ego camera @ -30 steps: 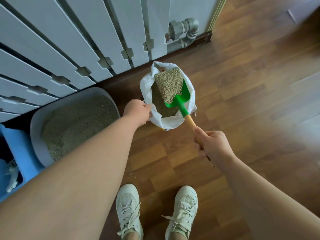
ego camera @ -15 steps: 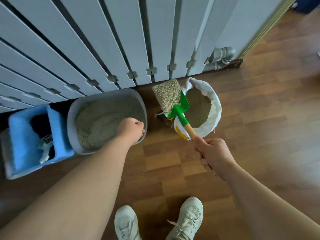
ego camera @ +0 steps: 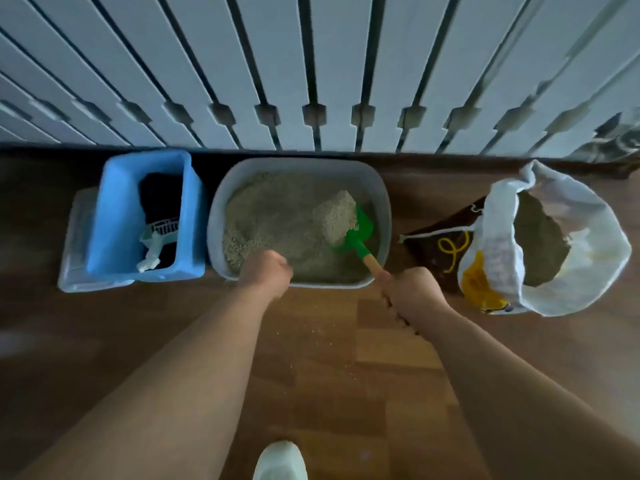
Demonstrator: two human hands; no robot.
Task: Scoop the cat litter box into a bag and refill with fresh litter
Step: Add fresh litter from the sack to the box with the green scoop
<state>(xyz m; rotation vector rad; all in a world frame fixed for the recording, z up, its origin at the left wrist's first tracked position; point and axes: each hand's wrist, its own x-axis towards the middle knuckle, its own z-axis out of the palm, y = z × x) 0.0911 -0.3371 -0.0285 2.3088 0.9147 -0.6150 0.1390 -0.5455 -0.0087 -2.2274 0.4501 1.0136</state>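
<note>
A grey litter box [ego camera: 216, 216] stands on the wooden floor against the radiator, holding grainy litter. My right hand [ego camera: 412, 292] grips the wooden handle of a green scoop [ego camera: 360, 233]; its blade, heaped with litter, hangs over the right half of the box. My left hand [ego camera: 266, 271] is a closed fist at the box's near rim; whether it grips the rim I cannot tell. To the right stands an open white litter bag [ego camera: 581, 271] with litter inside, its top rolled down.
A blue bin [ego camera: 117, 216] left of the litter box holds a white slotted scoop [ego camera: 157, 240] and sits in a clear tray. A white radiator [ego camera: 311, 71] runs along the back. Spilled grains dot the floor near my shoe [ego camera: 280, 462].
My right hand carried the loaded green scoop left from the white bag to above the litter box. My left hand left the bag's rim and came to the box's near edge.
</note>
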